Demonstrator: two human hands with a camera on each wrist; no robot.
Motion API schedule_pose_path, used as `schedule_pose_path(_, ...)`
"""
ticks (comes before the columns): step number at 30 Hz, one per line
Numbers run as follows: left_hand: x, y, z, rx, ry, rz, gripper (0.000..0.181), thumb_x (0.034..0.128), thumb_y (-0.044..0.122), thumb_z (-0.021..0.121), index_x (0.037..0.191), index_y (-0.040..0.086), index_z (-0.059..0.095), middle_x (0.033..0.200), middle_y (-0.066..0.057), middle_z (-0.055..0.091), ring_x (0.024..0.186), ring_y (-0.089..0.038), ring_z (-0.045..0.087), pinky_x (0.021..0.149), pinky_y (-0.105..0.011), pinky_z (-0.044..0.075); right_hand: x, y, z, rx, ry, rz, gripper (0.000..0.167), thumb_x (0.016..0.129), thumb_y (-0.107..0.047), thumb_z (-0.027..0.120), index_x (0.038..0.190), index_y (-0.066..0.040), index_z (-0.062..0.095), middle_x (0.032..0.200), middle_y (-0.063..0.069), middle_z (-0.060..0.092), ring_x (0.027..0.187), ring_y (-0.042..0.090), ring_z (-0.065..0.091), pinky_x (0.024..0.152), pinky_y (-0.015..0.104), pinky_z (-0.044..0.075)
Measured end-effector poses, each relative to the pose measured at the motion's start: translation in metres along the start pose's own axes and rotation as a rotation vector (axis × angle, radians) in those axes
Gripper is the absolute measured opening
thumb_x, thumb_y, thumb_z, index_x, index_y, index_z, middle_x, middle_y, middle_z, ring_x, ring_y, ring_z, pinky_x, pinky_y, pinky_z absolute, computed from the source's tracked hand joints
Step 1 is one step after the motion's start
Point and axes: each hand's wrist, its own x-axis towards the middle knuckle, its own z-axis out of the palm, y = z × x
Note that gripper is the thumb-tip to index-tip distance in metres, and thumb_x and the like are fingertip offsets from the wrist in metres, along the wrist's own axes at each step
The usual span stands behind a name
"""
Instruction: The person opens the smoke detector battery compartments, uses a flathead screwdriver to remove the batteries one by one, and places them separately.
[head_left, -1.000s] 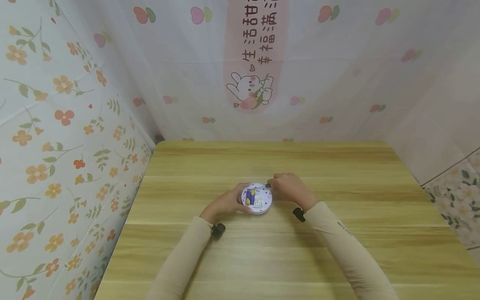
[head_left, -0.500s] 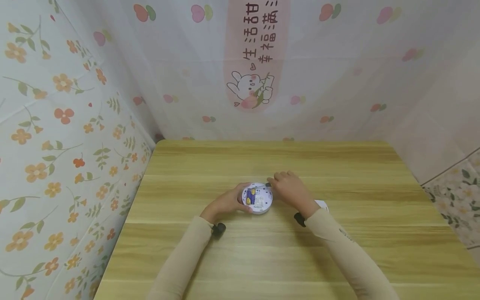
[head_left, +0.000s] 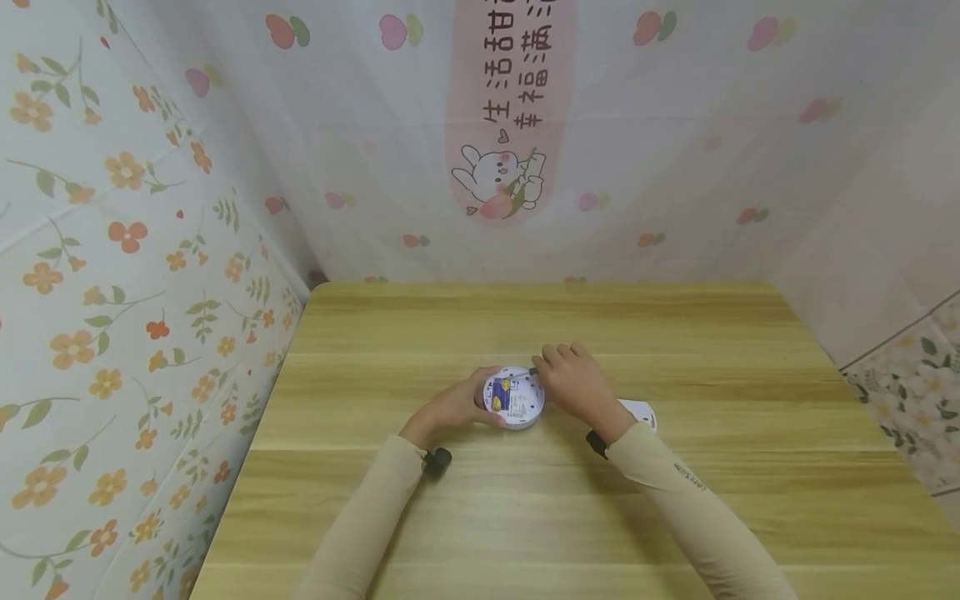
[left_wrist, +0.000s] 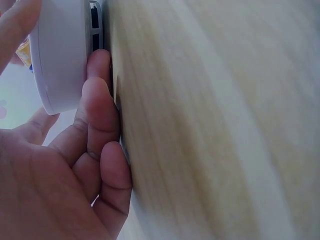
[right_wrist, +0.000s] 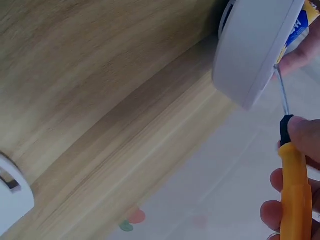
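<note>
A round white plastic device point(head_left: 527, 410) with a blue-and-yellow insert point(right_wrist: 300, 25) and printed text on its face sits mid-table, tilted. My left hand point(head_left: 457, 404) grips its left side, thumb at the near edge. The left wrist view shows curled fingers point(left_wrist: 102, 110) of that hand between its underside and the wood. In my right hand point(head_left: 576, 382) is a screwdriver point(right_wrist: 295, 185) with an orange handle and black collar. Its thin metal shaft reaches the face of the device beside the insert; the exact contact of the tip is too small to tell.
A flat white plastic piece point(head_left: 640, 412) with a slot lies on the wooden table point(head_left: 480, 517), partly behind my right wrist. Patterned curtains hang at the back point(head_left: 360, 150) and left point(head_left: 150, 350) of the table.
My right hand has turned a little with the screwdriver, its wrist shifting slightly. More of the flat white piece shows beside that wrist. The left hand and the round device have hardly moved.
</note>
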Motion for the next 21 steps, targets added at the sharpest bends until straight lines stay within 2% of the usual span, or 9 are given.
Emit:
schedule_pose_path(6,-0.001,0.001,0.0,0.0,0.004,0.01,0.099,0.0734,0.04,0.082,0.153,0.027,0.025,0.14,-0.008,0.051,0.12,-0.021,0.051,0.106,-0.046,0.038,0.002,-0.002,-0.004,-0.008,0.025,-0.017,0.014,0.085,-0.018,0.074,0.097,-0.017,0.068,0.087,0.005,0.064,0.075,0.022,0.06,0.066,0.032,0.046)
schedule_pose_path(10,0.0,0.0,-0.001,0.013,0.002,0.02,0.099,0.0734,0.04,0.082,0.153,0.026,0.025,0.135,-0.007,0.055,0.114,-0.019,0.053,0.102,-0.043,0.04,0.007,-0.004,-0.012,-0.046,0.024,-0.038,0.016,0.082,-0.017,0.076,0.097,-0.02,0.07,0.091,0.006,0.065,0.081,0.023,0.062,0.073,0.034,0.049)
schedule_pose_path(15,0.001,-0.001,-0.001,-0.006,-0.006,0.019,0.098,0.0736,0.04,0.082,0.152,0.025,0.025,0.122,-0.005,0.059,0.102,-0.017,0.055,0.093,-0.037,0.043,0.014,-0.006,-0.018,-0.078,0.024,-0.077,0.017,0.081,-0.013,0.075,0.097,-0.019,0.072,0.096,0.007,0.065,0.085,0.024,0.063,0.078,0.035,0.048)
schedule_pose_path(21,0.0,0.001,-0.002,-0.044,-0.011,0.007,0.096,0.0741,0.038,0.082,0.152,0.025,0.027,0.112,-0.002,0.06,0.096,-0.016,0.055,0.087,-0.031,0.043,0.022,-0.008,-0.022,-0.1,0.043,-0.122,0.012,0.079,-0.009,0.077,0.088,-0.016,0.073,0.088,0.005,0.064,0.076,0.022,0.059,0.072,0.033,0.044)
